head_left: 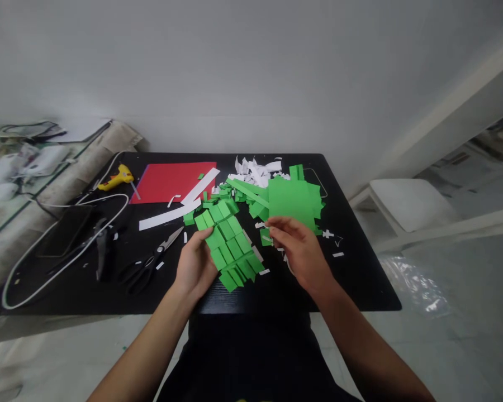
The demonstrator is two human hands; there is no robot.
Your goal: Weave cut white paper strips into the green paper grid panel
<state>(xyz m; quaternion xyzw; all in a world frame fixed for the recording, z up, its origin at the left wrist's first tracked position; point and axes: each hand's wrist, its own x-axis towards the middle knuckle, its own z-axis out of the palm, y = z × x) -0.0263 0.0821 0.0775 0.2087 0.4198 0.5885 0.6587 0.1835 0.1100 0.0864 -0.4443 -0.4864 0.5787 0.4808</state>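
Bare forearms and black clothing with a yellow fleck

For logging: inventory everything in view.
Panel: 1, green, centre
Scraps: many, green/white, centre
Green sheet: 1, green, on scraps
Long strips: 2, white, mid-left
Red sheet: 1, red, left
Glue gun: 1, yellow, left
Scissors: 1, black-handled, left
Cables: some, white, left
Tool: 1, black, left
Clutter: several, mixed, far left
Table: 1, black, centre
Seat: 1, white, right
Plastic: 1, clear, right
Left hand: 1, bare, holding panel
Right hand: 1, bare, right
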